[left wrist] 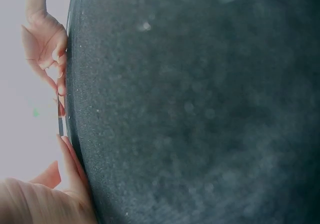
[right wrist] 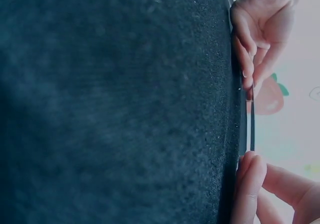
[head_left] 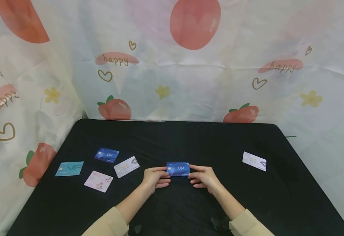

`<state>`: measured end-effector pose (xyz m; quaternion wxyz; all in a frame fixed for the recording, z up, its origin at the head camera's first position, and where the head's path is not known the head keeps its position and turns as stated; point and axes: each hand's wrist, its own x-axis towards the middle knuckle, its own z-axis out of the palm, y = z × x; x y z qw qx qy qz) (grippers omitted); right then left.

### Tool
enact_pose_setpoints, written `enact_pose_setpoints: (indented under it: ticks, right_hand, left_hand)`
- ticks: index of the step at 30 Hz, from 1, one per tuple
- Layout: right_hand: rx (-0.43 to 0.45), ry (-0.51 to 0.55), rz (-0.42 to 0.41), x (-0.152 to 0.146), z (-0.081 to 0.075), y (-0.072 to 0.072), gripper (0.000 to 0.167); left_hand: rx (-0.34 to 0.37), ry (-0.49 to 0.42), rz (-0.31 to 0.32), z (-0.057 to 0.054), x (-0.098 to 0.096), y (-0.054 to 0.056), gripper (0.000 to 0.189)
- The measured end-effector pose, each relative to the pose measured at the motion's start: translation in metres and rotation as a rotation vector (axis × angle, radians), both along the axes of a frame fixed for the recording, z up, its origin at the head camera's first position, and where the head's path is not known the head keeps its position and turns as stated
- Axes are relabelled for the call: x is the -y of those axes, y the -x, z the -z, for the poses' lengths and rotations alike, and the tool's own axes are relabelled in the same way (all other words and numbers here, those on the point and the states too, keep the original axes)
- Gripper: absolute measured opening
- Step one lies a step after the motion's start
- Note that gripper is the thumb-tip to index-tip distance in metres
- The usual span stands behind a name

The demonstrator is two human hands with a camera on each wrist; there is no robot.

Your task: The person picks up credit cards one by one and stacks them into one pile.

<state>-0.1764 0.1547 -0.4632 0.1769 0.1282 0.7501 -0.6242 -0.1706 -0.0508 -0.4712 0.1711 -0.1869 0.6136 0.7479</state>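
Note:
Between both hands is a blue VIP card (head_left: 178, 169), its printed face toward the head camera. My left hand (head_left: 156, 178) pinches its left end and my right hand (head_left: 205, 178) its right end. Seen edge-on in the right wrist view, the card (right wrist: 252, 124) is a thin dark strip close over the black cloth, with fingertips at both ends. Only a short piece of the card (left wrist: 60, 126) shows in the left wrist view. Nearest to the left hand lies a silver-white card (head_left: 126, 167), tilted on the cloth.
On the left of the black table (head_left: 172, 141) lie another blue VIP card (head_left: 107, 155), a teal VIP card (head_left: 69, 168) and a pink card (head_left: 98, 181). A second silver-white card (head_left: 254, 161) lies far right. Behind hangs a fruit-patterned curtain (head_left: 195, 88).

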Motion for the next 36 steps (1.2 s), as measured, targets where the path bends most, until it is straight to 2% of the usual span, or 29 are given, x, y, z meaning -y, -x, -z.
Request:
enact_pose_setpoints:
  ticks: [16,36]
  right_hand:
    - [0.002,-0.019,-0.023,0.0022,0.0006,0.0003,0.043]
    - [-0.020,-0.064,-0.070,0.0024,0.0026,0.0015,0.044]
  left_hand:
    - [0.008,0.029,0.003,0.0060,0.0014,-0.0002,0.040]
    - [-0.003,0.049,0.018,0.0050,0.0009,0.0001,0.037]
